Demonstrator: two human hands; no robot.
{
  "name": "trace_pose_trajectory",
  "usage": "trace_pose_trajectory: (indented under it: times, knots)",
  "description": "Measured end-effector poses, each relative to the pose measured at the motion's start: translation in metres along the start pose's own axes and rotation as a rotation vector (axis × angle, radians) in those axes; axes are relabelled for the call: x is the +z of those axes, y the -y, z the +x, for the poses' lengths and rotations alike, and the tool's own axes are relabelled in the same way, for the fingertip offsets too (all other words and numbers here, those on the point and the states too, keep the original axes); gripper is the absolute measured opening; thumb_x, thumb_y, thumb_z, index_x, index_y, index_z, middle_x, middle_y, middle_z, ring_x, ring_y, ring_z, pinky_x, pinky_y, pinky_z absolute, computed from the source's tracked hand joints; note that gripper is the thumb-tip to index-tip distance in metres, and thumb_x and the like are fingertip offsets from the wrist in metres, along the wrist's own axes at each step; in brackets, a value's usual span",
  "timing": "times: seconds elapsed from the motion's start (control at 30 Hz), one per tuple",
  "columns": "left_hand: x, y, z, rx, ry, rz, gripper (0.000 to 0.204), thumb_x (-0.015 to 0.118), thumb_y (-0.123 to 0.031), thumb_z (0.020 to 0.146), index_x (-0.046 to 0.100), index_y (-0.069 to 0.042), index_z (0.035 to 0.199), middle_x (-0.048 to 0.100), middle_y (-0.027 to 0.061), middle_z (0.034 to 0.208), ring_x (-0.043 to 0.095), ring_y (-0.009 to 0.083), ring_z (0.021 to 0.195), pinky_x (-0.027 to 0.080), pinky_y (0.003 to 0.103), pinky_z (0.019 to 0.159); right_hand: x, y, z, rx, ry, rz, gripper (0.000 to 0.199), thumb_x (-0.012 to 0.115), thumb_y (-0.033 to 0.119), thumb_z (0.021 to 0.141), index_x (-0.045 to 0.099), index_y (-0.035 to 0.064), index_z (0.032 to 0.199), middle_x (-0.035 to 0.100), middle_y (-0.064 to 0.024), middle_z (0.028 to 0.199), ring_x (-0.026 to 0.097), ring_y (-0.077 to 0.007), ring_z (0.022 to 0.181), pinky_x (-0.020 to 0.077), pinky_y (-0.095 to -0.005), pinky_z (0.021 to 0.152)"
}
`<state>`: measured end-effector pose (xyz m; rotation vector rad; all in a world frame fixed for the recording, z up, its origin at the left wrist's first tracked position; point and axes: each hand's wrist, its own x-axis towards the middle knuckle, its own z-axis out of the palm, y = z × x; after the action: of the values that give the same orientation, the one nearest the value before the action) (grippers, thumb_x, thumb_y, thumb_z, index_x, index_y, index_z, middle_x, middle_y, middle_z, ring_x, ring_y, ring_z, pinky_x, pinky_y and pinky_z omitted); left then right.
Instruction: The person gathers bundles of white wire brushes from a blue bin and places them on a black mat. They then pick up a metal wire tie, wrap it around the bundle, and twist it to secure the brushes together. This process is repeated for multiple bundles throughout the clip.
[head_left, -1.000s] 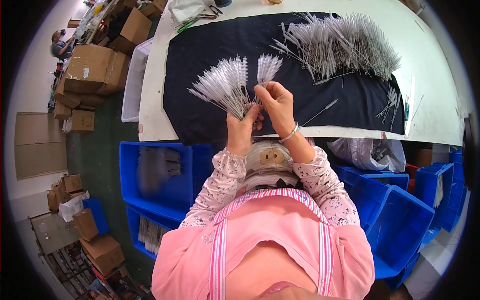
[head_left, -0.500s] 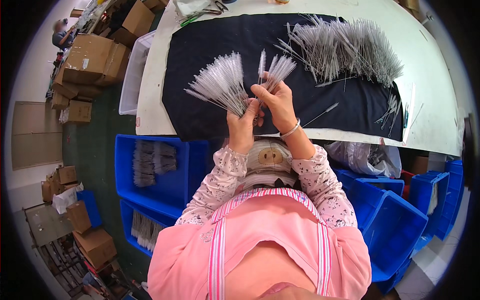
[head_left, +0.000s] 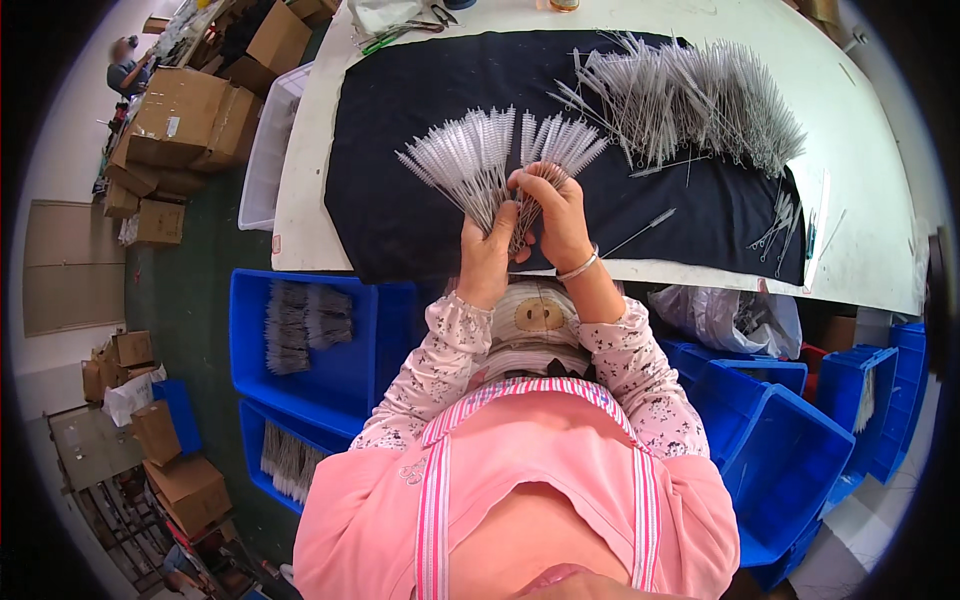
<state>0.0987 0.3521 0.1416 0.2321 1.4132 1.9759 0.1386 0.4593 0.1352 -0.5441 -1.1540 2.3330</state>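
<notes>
In my left hand point(head_left: 487, 252) I grip a fanned bunch of thin wire brushes point(head_left: 462, 158) with pale bristles, their looped wire ends gathered low near my fingers. My right hand point(head_left: 562, 215) closes on a smaller fan of the same brushes point(head_left: 563, 145), thumb and fingers pressed round the wires. The two fans stand side by side, bristles pointing away from me, and the hands nearly touch at the stems. On the dark cloth point(head_left: 390, 110) right of my hands lies one loose brush point(head_left: 640, 232). A large heap of brushes point(head_left: 690, 105) covers the cloth's far right.
The white table point(head_left: 870, 180) carries a few more brushes point(head_left: 777, 225) at its right side, and pliers point(head_left: 440, 15) at the far edge. Blue bins point(head_left: 310, 395) holding brushes stand below left; other blue bins point(head_left: 780, 460) stand at right. Cardboard boxes point(head_left: 180, 120) are stacked at far left.
The left bunch has shifted right, closer to the right-hand brushes. The right-hand fan has spread wider, and the single brush that stood apart now sits among the others.
</notes>
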Motion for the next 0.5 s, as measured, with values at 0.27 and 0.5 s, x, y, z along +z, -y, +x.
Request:
trace_pose_trajectory:
  times: [0.27, 0.5]
  knots:
    - [-0.004, 0.006, 0.002, 0.023, 0.03, 0.034, 0.022, 0.062, -0.023, 0.091, 0.055, -0.007, 0.104, 0.06, 0.0, 0.079, 0.056, 0.0082, 0.06, 0.04, 0.02, 0.044, 0.008, 0.005, -0.005, 0.029, -0.004, -0.193, 0.02, 0.065, 0.017, 0.086, 0.06, 0.0012, 0.097, 0.063, -0.0044, 0.074, 0.054, -0.0077, 0.05, 0.0383, -0.02, 0.036]
    - [-0.003, -0.003, -0.001, 0.022, 0.013, -0.042, 0.031, 0.059, -0.027, 0.093, 0.055, -0.004, 0.113, 0.061, 0.0011, 0.083, 0.057, 0.0083, 0.061, 0.042, 0.019, 0.046, 0.004, 0.003, -0.006, 0.021, 0.015, 0.113, 0.014, 0.063, 0.014, 0.087, 0.06, 0.0013, 0.091, 0.067, -0.011, 0.082, 0.057, -0.0108, 0.051, 0.0406, -0.0213, 0.036]
